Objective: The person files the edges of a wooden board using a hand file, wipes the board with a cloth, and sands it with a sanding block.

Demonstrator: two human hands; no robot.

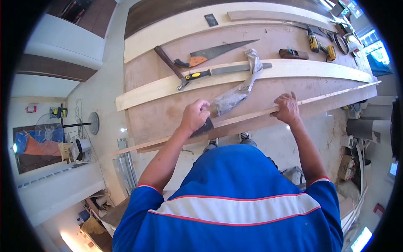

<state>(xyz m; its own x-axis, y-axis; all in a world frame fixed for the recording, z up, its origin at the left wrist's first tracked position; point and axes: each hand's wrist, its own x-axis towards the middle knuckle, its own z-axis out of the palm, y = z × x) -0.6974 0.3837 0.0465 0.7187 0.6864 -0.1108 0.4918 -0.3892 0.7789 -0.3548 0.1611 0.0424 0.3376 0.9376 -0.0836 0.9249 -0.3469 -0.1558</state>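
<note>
Along the near edge of the workbench (168, 109) lies a long thin wooden strip (331, 97). My right hand (287, 108) rests on the strip, its fingers bent over it and somewhat apart. My left hand (195, 116) is closed, thumb and fingers together, beside a dark flat piece (203, 127) at the strip; whether it grips anything is hidden. Between the hands, a little farther back, a crumpled grey cloth (232, 100) lies partly across a long blade with a black and yellow handle (198, 75).
Farther back lie a hammer (170, 65), a handsaw (222, 51) with an orange handle, a wooden plane (293, 53) and yellow drills (313, 43). Pale boards (138, 97) cross the bench. A fan (49, 127) stands at the left.
</note>
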